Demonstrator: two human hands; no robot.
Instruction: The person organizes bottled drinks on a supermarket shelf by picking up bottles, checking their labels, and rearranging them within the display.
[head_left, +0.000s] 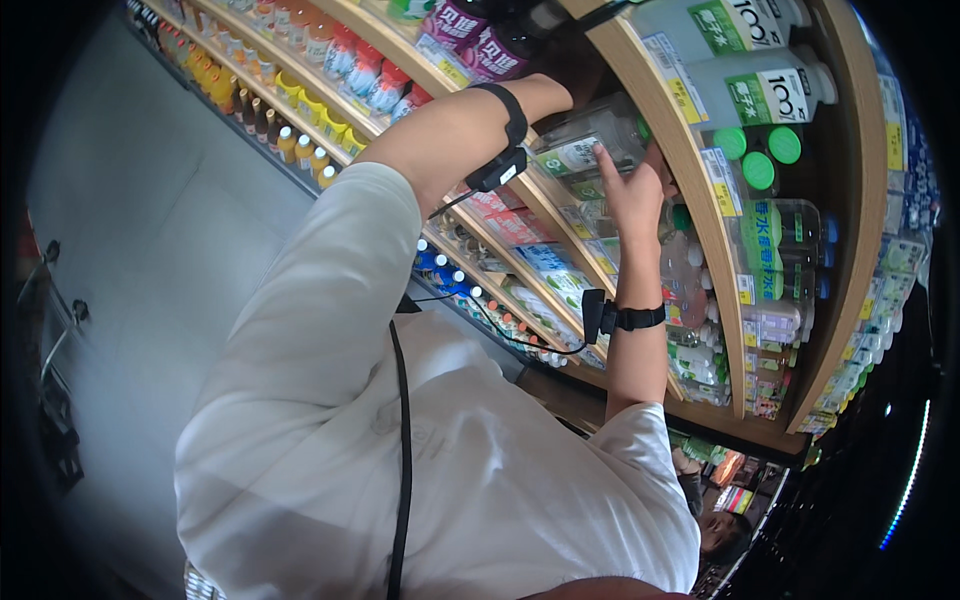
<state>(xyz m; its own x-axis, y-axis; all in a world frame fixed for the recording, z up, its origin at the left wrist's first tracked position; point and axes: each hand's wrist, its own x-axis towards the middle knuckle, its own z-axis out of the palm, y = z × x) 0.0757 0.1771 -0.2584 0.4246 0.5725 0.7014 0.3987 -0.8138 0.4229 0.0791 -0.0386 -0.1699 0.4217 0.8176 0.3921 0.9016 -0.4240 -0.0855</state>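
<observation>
My left hand (551, 94) reaches between two shelf boards, beside dark bottles with purple labels (480, 41). Its fingers are hidden, so I cannot tell what it touches. My right hand (637, 191) is at a clear plastic bottle (574, 154) with a green cap and a white and green label. The thumb lies against the label; the fingers are near the cap and partly hidden by the shelf edge. Both wrists wear black straps with small cabled devices.
Wooden shelf boards (701, 172) with price tags surround both hands. Large coconut water bottles (750, 90) stand on the shelf above. Lower shelves hold juice bottles (300, 146) and cartons (517, 217). Grey floor (172, 195) lies below. Another person (724, 532) is at the lower right.
</observation>
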